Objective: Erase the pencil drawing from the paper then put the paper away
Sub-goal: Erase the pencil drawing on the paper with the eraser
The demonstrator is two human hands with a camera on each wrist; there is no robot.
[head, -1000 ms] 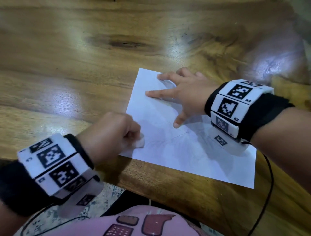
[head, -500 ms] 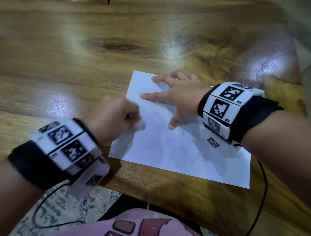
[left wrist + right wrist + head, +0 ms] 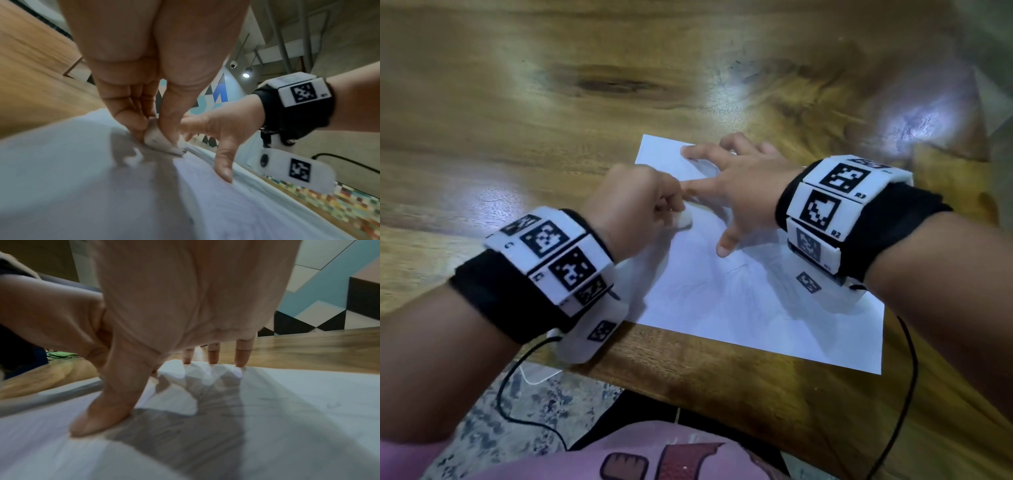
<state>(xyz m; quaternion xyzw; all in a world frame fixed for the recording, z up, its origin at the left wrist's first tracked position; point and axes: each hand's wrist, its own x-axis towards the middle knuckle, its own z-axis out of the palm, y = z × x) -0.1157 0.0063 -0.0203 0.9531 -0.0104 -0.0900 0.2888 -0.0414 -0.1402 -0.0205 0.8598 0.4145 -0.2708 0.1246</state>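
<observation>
while faint pencil lines (image 3: 736,269) remained near the sheet's middle, erasing was judged partly done; putting the paper away was still left. paper (image 3: 774,318): flat on wooden table (image 3: 551,137), at its near edge. left hand (image 3: 633,202): fingers curled, pinching white eraser (image 3: 162,142) against paper. right hand (image 3: 739,192): fingers spread straight, pressing sheet's far part, holding nothing. containers: none seen.

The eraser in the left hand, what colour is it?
White, a little smudged; the eraser shows best in the left wrist view.
</observation>
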